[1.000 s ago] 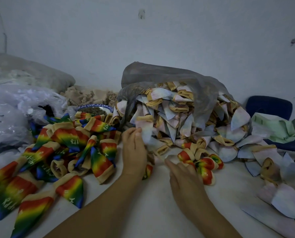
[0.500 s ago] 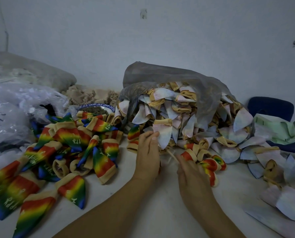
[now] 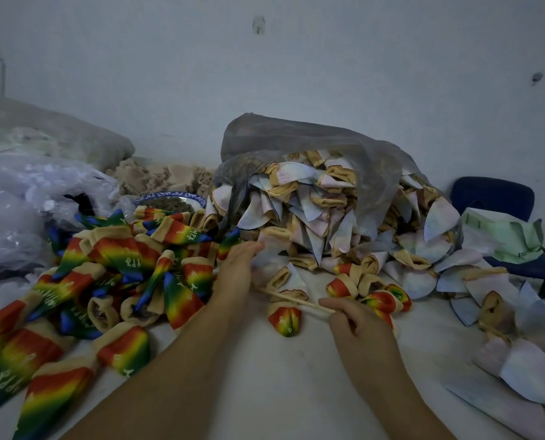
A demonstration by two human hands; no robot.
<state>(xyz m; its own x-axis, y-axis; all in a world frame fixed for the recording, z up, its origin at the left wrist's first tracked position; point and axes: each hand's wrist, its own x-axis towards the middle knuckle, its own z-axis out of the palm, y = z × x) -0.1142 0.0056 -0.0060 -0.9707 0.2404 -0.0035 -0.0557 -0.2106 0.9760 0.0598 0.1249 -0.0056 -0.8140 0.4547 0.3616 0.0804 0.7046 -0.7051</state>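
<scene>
Table: the white table runs out in front of the grey bag. The bag slumps open and spills pale socks from its mouth.
Heap: the rainbow socks lie in a big loose pile left of the bag. They have tan cuffs, and some have white lettering.
Left hand: the left hand is at the bag's mouth, fingers stretched out onto a blurry pale sock. Honestly can't tell if it's gripping anything.
Right hand: the right hand is in front of the bag, fingers curled in and pinched tight on the near end of the tan strip.
Stray: a little rainbow sock lies in front of the bag, right under the strip.
Tip: I'd keep the pull gentle and in line with the strip and hold down whatever it's attached to at the bag end. Otherwise the pile probably comes sliding along, or the strip snaps.
Strip look: thin, flat-ish and pale tan, same shade as the cuffs. It's drawn out straight on a slant from under the left hand to the right-hand pinch, just off the table in front of the bag.
</scene>
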